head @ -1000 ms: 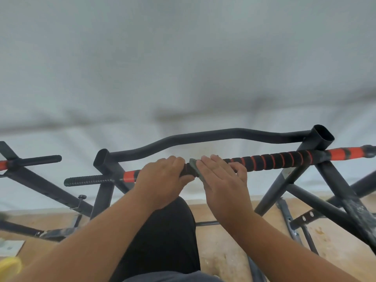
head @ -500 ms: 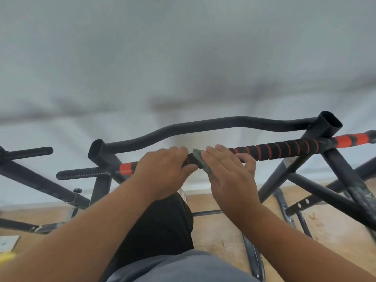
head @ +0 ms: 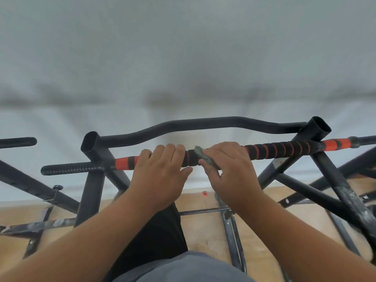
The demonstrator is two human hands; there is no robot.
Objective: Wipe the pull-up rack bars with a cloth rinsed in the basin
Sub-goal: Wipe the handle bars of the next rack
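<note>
Cloth slid rightward, gap opened at frame centre.
Right hand (head: 230,171) pinched the cloth (head: 204,157) around the padded bar (head: 284,148); left hand (head: 162,169) stayed curled gripping it, so wiping progressed.

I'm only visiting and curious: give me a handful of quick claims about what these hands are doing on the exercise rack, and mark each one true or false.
1. The right hand presses a grey-green cloth against the padded bar. True.
2. The left hand hangs free of the rack. False: its fingers curl over the same padded bar, just left of the cloth.
3. The padded bar is black with orange bands. True.
4. The cloth is on the curved black bar. False: that bar lies beyond the hands, untouched.
5. A basin of water stands between the hands. False: no basin shows in this view.
</note>
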